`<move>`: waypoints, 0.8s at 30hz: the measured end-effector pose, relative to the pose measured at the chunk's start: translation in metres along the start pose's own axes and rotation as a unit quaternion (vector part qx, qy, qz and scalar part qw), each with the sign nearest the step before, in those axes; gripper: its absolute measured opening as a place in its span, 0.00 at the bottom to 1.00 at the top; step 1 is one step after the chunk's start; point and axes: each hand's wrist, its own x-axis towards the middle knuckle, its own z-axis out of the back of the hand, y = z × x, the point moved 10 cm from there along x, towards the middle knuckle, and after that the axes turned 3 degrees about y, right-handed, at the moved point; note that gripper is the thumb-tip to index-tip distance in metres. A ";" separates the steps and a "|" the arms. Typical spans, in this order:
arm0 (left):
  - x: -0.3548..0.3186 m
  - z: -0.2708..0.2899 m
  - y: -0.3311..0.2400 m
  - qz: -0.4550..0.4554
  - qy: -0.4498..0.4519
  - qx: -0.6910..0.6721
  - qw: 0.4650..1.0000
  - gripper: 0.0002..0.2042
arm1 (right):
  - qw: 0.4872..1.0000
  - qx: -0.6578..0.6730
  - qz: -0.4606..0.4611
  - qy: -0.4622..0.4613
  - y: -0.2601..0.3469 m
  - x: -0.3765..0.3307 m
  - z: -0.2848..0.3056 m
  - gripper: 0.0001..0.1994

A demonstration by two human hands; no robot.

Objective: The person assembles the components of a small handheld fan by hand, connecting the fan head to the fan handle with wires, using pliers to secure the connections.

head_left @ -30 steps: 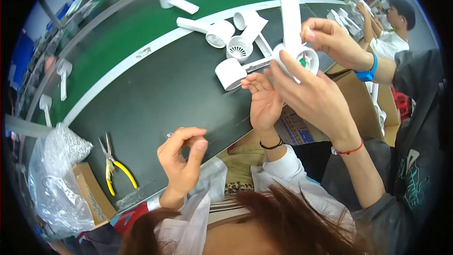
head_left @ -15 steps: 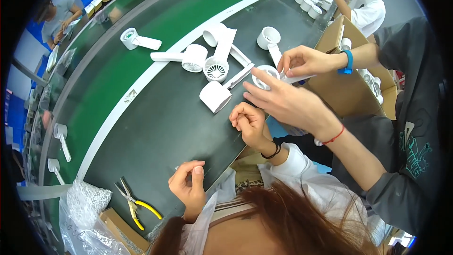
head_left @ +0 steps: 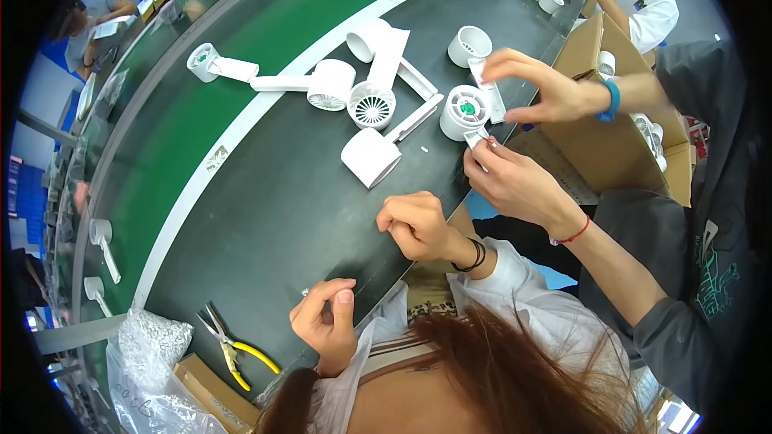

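My left hand (head_left: 326, 323) is held over the near edge of the dark worktable (head_left: 257, 217), its fingers curled and the thumb bent toward them. A tiny shiny bit shows beside its knuckles, too small to name. To the right, my right hand (head_left: 414, 227) is closed loosely, knuckles up, with its inside hidden. Ahead of it lies a white handheld fan housing (head_left: 370, 158) with its handle pointing away to the right. Behind stand other white fan housings, one with a slotted grille (head_left: 372, 106) and one lying on its side (head_left: 330, 84).
A co-worker's hand (head_left: 523, 185) grips a white fan (head_left: 465, 115) with a green centre; their other hand (head_left: 555, 88) is spread. Pliers (head_left: 229, 345), a clear bag of small pieces (head_left: 157, 337) and a cardboard box (head_left: 211, 392) lie left. A green conveyor (head_left: 173, 128) curves behind.
My right hand has dropped slightly nearer to me; my left has barely moved. The co-worker's banded hand has come off the fan, which now shows its green centre. A conveyor fan has shifted left.
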 end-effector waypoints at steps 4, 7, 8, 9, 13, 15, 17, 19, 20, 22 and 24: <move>0.002 0.001 -0.006 0.005 0.000 0.013 1.000 0.05 | 1.000 0.007 0.019 -0.002 0.007 0.004 0.000 0.08; 0.004 -0.001 -0.009 -0.007 -0.004 0.019 1.000 0.05 | 1.000 0.008 0.021 -0.003 0.006 0.006 0.002 0.08; 0.004 -0.001 -0.009 -0.006 -0.003 0.020 1.000 0.05 | 1.000 0.011 0.025 -0.005 0.007 0.006 0.002 0.08; 0.004 -0.001 -0.008 -0.006 -0.006 0.022 1.000 0.05 | 1.000 0.013 0.025 -0.003 0.006 0.007 0.001 0.08; 0.005 -0.001 -0.002 0.015 0.000 0.028 0.999 0.05 | 1.000 0.013 0.024 -0.001 0.005 0.008 0.001 0.08; 0.004 0.000 -0.001 0.013 -0.001 0.032 0.999 0.05 | 1.000 0.015 0.022 0.003 0.004 0.007 -0.001 0.08; 0.004 -0.001 -0.003 0.009 -0.003 0.034 0.999 0.05 | 1.000 0.021 0.021 0.004 0.004 0.007 -0.001 0.08; 0.006 -0.002 -0.007 -0.003 -0.006 0.035 0.999 0.04 | 1.000 0.021 0.023 0.005 0.003 0.007 -0.001 0.08; 0.005 -0.001 -0.007 0.000 -0.007 0.036 0.999 0.04 | 0.999 0.021 0.025 0.006 0.004 0.006 -0.002 0.08; 0.006 -0.003 -0.005 0.015 0.007 0.029 0.999 0.04 | 0.999 0.021 0.023 0.007 0.004 0.006 -0.002 0.08; 0.005 -0.003 -0.004 0.011 0.003 0.030 0.999 0.04 | 0.999 0.022 0.023 0.008 0.003 0.007 -0.001 0.08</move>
